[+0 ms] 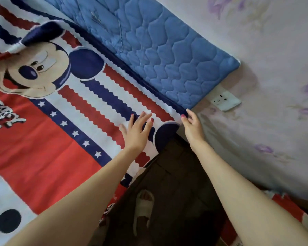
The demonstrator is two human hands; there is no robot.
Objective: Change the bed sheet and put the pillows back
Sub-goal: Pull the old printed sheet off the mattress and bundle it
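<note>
Head view: sheet [64, 125] lies flat on the bed, its stripes running diagonally toward the corner by the wall [274, 86]. Left hand [138, 130] presses it, fingers spread; right hand [192, 125] pinches its corner hem below the quilted pad [176, 55]. Lettering at left is unreadable.

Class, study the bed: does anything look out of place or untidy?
Yes. The printed sheet is bunched and folded over itself at the far left, and the blue quilted pad beside the wall remains uncovered.
</note>
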